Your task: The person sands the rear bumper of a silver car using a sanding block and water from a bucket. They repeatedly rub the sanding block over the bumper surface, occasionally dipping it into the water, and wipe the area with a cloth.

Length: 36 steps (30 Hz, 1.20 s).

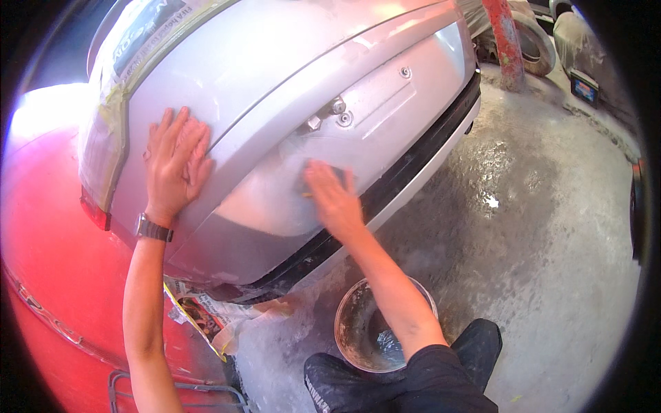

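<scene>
A silver car's tailgate fills the middle of the head view, with a dull, hazy patch on its lower panel. My left hand lies on the upper left of this panel, fingers stretched out. Pinkish shapes beside those fingers look like a reflection, though I cannot be sure. Lower down and further right, my right hand presses a dark sanding pad against the panel; motion blurs hand and pad. Bare metal fittings stick out of the panel above it.
A round bucket with water stands on the wet concrete floor below my right forearm. Red car bodywork sits at the left. Newspaper lies under the bumper. A red post, a tyre and a battery stand far right.
</scene>
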### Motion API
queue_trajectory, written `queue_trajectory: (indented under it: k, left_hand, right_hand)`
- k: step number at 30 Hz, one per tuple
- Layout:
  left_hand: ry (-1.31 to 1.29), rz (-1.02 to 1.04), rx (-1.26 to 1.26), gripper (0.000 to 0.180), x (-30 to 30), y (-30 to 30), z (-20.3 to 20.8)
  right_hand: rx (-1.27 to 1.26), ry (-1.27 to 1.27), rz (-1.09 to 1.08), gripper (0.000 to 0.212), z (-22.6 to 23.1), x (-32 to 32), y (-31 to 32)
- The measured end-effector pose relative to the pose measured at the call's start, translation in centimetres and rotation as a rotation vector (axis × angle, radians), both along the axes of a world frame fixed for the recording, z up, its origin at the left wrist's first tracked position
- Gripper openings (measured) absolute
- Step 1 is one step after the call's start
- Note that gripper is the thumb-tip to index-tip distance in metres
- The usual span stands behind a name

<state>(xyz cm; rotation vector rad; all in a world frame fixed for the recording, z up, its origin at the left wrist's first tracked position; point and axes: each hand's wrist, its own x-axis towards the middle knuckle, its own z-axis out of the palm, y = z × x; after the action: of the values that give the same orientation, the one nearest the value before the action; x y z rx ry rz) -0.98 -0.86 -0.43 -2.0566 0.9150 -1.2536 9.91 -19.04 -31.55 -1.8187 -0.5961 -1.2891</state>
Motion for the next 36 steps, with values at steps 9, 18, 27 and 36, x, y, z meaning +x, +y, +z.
queue_trajectory:
  k: [9,18,27,36]
  left_hand:
    - [0.026,0.008,-0.002,0.050,0.4,-0.8,-0.5]
    - [0.011,-0.075,-0.067,0.052,1.1,-0.6,-0.9]
    - [-0.026,-0.163,-0.127,0.055,2.3,1.2,-1.9]
    - [-0.026,-0.164,-0.122,0.054,1.6,1.6,-1.5]
  right_hand:
    - [0.209,0.033,0.048,0.059,2.7,-1.7,4.8]
    - [0.174,0.090,-0.066,0.061,0.7,-2.1,3.1]
    - [-0.328,0.316,0.349,0.060,-7.9,-12.0,-2.7]
    - [-0.811,1.203,0.518,0.031,-25.7,-18.3,-6.7]
